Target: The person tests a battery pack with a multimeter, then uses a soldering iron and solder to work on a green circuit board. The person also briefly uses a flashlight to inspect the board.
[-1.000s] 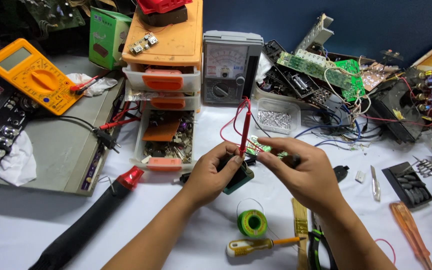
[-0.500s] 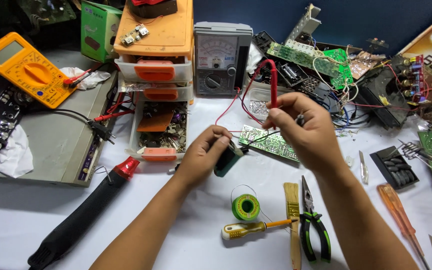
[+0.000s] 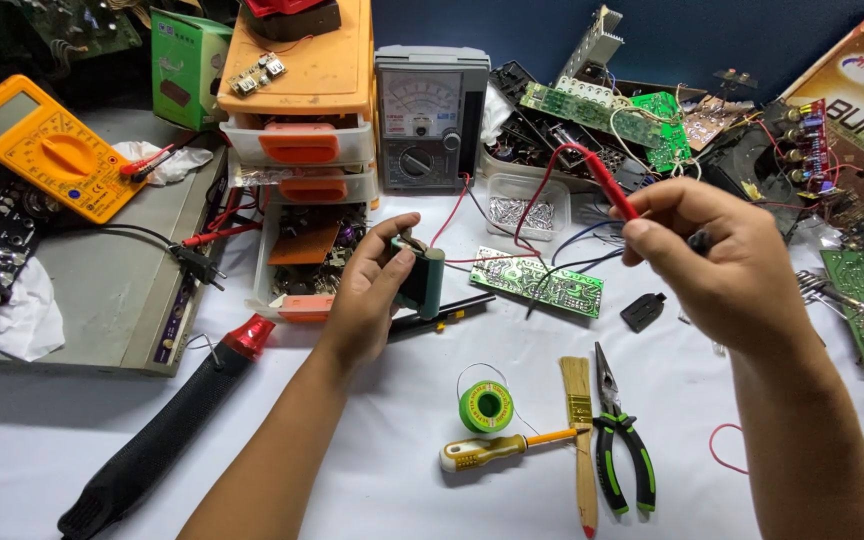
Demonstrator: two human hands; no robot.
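The left hand [image 3: 367,295] is wrapped round a small dark-green block-shaped component [image 3: 418,282], thumb on top, fingers closed behind it, holding it upright just above the white table [image 3: 372,440] beside the open bottom drawer of the orange-fronted drawer unit [image 3: 302,150]; it looks turned so its top face sits toward the right hand; the right hand [image 3: 722,260] pinches a red test probe [image 3: 607,183] between thumb and fingertips, tip slanted up and left, well apart from the component, its red lead looping down toward the analog multimeter [image 3: 420,115], which stands upright at the back, dial facing the person, presumably so it can be read; whether a black probe is also tucked in that hand cannot be told; between the two hands lies a green circuit board [image 3: 537,282], flat on the table; count the meters: two, the grey analog one and a yellow digital multimeter [image 3: 47,150] lying at far left; near the front edge, one spool of solder [image 3: 484,406], one yellow-handled screwdriver [image 3: 497,450], one brush [image 3: 580,430], one pair of green-handled pliers [image 3: 622,440], all within easy reach; one black-and-red soldering tool [image 3: 167,430] lies diagonally at lower left.
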